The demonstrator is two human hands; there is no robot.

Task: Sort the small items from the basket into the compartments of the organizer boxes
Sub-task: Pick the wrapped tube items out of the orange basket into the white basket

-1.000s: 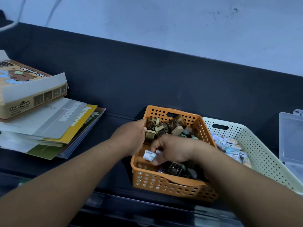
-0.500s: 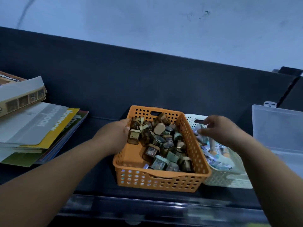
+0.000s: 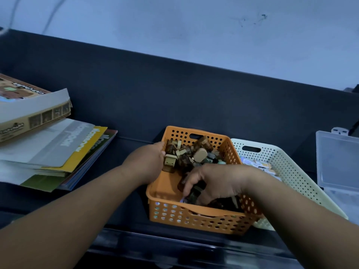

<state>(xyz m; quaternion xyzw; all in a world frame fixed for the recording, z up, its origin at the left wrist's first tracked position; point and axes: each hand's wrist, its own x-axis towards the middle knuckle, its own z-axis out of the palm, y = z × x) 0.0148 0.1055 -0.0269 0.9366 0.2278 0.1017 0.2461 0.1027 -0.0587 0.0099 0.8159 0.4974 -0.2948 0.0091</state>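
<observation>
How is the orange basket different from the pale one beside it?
The orange basket has large round holes, the cream basket much finer ones. The orange basket holds small brownish jars, the cream basket small white packets. The left hand is at the orange basket's rim and the right hand reaches inside; neither hand is in the cream basket. Both are perforated plastic with handle slots.

The dark worktop [image 3: 128, 148] runs along under a pale wall, and on it the perforated orange basket [image 3: 194, 218] stands near the front edge, with a cream basket [image 3: 291, 171] of the same perforated kind touching its right side. Further right, apart from the cream basket, lies a clear organizer box [image 3: 338, 162] with its lid raised, and well to the left is a fanned stack of notebooks [image 3: 68, 152].
</observation>
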